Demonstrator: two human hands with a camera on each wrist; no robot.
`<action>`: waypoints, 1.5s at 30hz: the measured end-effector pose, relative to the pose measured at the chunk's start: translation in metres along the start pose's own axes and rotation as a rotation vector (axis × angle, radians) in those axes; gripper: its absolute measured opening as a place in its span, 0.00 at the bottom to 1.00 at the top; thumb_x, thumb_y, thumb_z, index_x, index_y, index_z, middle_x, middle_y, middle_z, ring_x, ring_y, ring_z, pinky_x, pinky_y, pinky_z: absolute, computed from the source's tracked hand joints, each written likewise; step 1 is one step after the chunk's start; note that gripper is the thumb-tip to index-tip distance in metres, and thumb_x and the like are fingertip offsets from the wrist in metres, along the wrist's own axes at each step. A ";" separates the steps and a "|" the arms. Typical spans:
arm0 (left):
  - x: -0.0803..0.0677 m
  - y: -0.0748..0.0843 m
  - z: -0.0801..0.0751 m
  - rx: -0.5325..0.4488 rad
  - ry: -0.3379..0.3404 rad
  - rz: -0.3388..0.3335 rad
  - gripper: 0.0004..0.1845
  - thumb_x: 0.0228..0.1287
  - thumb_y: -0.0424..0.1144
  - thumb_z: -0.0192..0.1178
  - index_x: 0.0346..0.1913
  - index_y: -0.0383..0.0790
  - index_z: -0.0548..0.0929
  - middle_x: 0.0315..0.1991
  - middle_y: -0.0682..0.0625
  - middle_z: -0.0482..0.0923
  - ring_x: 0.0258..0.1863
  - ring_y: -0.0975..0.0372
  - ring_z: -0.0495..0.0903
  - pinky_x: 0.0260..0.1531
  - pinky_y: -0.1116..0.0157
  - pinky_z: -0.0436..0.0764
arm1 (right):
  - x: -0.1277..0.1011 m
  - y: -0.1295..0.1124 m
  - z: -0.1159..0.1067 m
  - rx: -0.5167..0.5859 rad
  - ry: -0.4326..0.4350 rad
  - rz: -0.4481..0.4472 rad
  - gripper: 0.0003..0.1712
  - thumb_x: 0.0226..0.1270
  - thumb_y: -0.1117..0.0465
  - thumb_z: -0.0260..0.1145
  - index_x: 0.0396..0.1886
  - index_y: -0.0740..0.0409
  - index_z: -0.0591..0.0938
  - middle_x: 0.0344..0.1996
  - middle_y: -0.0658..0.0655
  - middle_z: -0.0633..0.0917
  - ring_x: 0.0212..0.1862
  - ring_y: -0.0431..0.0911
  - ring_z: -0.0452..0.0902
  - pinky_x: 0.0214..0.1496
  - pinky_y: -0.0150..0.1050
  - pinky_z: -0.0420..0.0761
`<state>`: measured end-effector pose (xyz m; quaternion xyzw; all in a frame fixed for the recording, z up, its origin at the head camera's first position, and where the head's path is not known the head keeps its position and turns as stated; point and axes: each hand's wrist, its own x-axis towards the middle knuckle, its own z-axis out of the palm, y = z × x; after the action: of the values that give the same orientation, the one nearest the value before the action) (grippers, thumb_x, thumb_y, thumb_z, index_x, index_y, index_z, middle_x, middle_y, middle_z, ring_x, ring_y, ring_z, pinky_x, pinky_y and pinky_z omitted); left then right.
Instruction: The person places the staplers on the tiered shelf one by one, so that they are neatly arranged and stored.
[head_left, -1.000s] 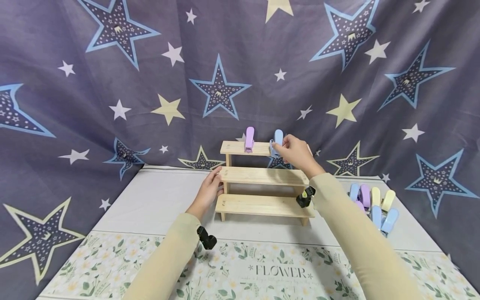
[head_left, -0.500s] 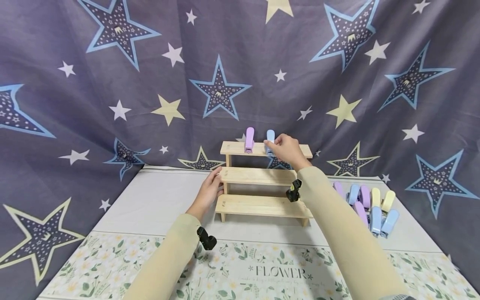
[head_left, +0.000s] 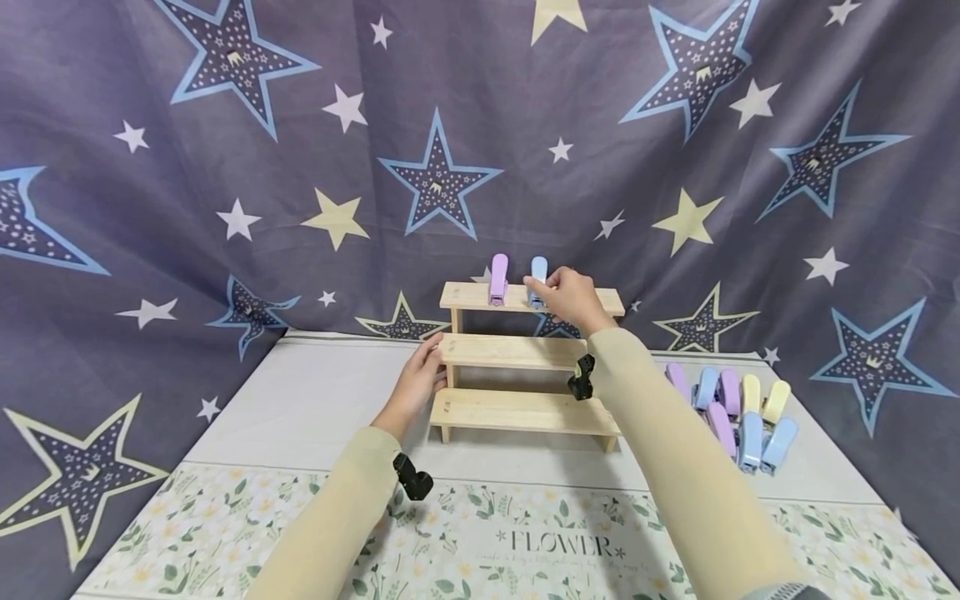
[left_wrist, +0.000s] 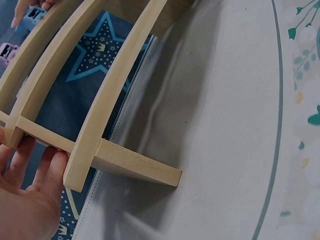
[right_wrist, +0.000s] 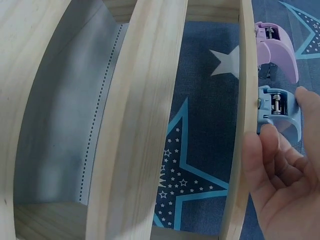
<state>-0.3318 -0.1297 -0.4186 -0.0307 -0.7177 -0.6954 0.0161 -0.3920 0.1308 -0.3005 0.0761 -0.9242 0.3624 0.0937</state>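
Your right hand (head_left: pixel 567 294) pinches a blue stapler (head_left: pixel 538 275) standing upright on the top step of the wooden stepped rack (head_left: pixel 517 408) at frame centre, just beside a purple stapler (head_left: pixel 498 279). Your left hand (head_left: pixel 416 385) rests with straight fingers against the rack's left end. More pastel staplers (head_left: pixel 738 408) cluster on the tablecloth (head_left: pixel 300 408) at right.

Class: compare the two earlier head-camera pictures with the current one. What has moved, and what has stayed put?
The right hand has slid the blue stapler leftward along the top shelf of the wooden rack, bringing it close beside the purple stapler; it still pinches it. The left hand stays on the rack's left end, and the purple stapler and the pile of staplers on the table have not moved.
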 end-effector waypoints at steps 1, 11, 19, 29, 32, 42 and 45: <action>0.000 0.000 0.000 0.002 0.000 -0.002 0.25 0.83 0.42 0.39 0.78 0.46 0.60 0.72 0.36 0.62 0.68 0.42 0.67 0.66 0.48 0.71 | -0.001 0.000 0.000 0.003 -0.003 0.000 0.29 0.71 0.35 0.60 0.35 0.59 0.76 0.30 0.56 0.80 0.25 0.48 0.82 0.31 0.40 0.82; 0.000 0.000 0.002 0.014 -0.002 0.005 0.25 0.84 0.43 0.40 0.79 0.47 0.59 0.73 0.37 0.61 0.68 0.43 0.67 0.66 0.50 0.71 | -0.018 0.012 -0.016 -0.016 -0.033 -0.047 0.28 0.73 0.36 0.58 0.46 0.58 0.75 0.30 0.57 0.84 0.26 0.49 0.82 0.31 0.42 0.82; -0.001 0.003 0.000 -0.007 0.000 0.004 0.25 0.83 0.42 0.40 0.78 0.47 0.60 0.71 0.36 0.63 0.68 0.43 0.68 0.66 0.49 0.71 | -0.042 0.038 -0.044 -0.042 -0.079 -0.092 0.26 0.74 0.40 0.60 0.47 0.60 0.77 0.29 0.58 0.86 0.30 0.54 0.85 0.31 0.39 0.82; 0.000 -0.001 -0.001 0.016 0.000 0.000 0.25 0.84 0.43 0.39 0.79 0.47 0.59 0.72 0.36 0.61 0.67 0.42 0.68 0.66 0.48 0.72 | -0.078 0.093 -0.080 -0.113 -0.077 -0.098 0.21 0.75 0.47 0.61 0.47 0.62 0.78 0.34 0.59 0.87 0.30 0.50 0.83 0.31 0.40 0.83; -0.001 0.000 0.000 0.018 0.004 0.002 0.25 0.84 0.43 0.39 0.78 0.48 0.59 0.72 0.36 0.62 0.67 0.43 0.68 0.66 0.49 0.72 | -0.088 0.107 -0.091 -0.153 -0.098 -0.082 0.22 0.75 0.47 0.61 0.48 0.64 0.79 0.33 0.57 0.86 0.28 0.47 0.81 0.29 0.39 0.83; -0.002 0.002 0.001 0.011 0.006 0.013 0.25 0.84 0.42 0.39 0.78 0.47 0.60 0.71 0.37 0.63 0.67 0.44 0.68 0.66 0.48 0.71 | -0.124 0.146 -0.123 -0.225 -0.148 -0.058 0.25 0.75 0.48 0.61 0.54 0.67 0.80 0.36 0.59 0.87 0.29 0.47 0.83 0.28 0.40 0.82; -0.002 0.000 0.001 0.007 0.006 0.009 0.25 0.83 0.42 0.40 0.78 0.48 0.60 0.72 0.37 0.63 0.67 0.44 0.68 0.66 0.48 0.71 | -0.136 0.158 -0.129 -0.231 -0.163 -0.040 0.28 0.76 0.47 0.60 0.57 0.69 0.79 0.37 0.60 0.87 0.29 0.47 0.83 0.28 0.40 0.81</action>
<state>-0.3300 -0.1289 -0.4189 -0.0318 -0.7199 -0.6930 0.0217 -0.2781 0.3432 -0.3423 0.1123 -0.9626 0.2444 0.0334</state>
